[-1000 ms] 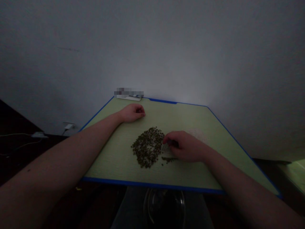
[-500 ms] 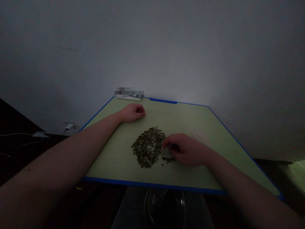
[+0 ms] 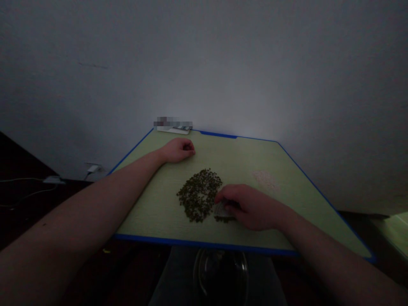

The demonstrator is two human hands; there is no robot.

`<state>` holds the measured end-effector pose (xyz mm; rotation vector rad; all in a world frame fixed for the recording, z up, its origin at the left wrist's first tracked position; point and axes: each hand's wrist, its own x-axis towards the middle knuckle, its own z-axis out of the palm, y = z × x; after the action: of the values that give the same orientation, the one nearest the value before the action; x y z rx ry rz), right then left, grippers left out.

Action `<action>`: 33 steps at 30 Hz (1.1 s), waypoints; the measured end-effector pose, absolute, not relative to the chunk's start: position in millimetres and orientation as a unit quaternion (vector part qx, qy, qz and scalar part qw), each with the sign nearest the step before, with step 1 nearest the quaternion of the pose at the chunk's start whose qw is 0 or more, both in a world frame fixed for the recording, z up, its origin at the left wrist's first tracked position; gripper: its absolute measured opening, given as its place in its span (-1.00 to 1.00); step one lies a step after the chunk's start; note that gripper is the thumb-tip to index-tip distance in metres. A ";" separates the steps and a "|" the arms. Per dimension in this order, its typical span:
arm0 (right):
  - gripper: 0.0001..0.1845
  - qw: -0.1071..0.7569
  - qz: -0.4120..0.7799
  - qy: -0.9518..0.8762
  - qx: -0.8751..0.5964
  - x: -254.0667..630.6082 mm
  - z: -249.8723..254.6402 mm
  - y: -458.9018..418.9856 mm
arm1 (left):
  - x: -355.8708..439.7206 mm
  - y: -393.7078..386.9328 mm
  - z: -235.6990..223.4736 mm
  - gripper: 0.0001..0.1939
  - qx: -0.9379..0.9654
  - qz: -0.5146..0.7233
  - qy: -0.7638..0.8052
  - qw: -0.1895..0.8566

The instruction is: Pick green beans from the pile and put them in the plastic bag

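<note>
My right hand (image 3: 255, 207) grips a flat, pale grey card-like piece (image 3: 223, 211) with faint lines on it. Its lower edge meets the board beside a small line of dark grains. Just left of it spreads a heap of small dark greenish-brown grains (image 3: 193, 193), thin in its middle. Farther back, my left hand (image 3: 178, 149) rests on the board with fingers loosely curled, and nothing shows in them. A thin patch of pale grains (image 3: 267, 180) lies beyond my right hand.
The pale green tabletop (image 3: 153, 212) has a blue rim and stands against a grey wall (image 3: 223, 63). A white, partly blurred-out object (image 3: 174, 127) sits at its back left corner. Below the front edge, a round glass vessel (image 3: 221, 276) is between my legs. Cables (image 3: 28, 179) run at far left.
My right hand has moved slightly nearer to me and left with the card-like piece. Dark grains now line up along its lower edge. My left hand stays put.
</note>
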<state>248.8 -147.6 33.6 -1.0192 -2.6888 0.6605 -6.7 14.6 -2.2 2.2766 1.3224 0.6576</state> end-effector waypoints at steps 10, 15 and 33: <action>-0.66 0.066 0.226 -0.896 -0.377 246.7 37.8 -165.5 | -6.2 11.9 -0.2 -0.76 0.822 0.235 0.476 0.206; -0.69 0.097 0.226 -0.861 -0.445 250.7 33.5 -185.3 | -5.5 10.7 1.2 -0.76 0.817 0.240 0.477 0.217; -0.71 0.122 0.295 -0.791 -0.521 262.1 35.5 -224.1 | -5.8 11.9 2.0 -0.73 0.825 0.233 0.473 0.204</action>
<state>262.1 -224.1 35.5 -1.5210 -2.3097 0.8622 -5.8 11.9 2.0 2.3011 1.3208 0.6501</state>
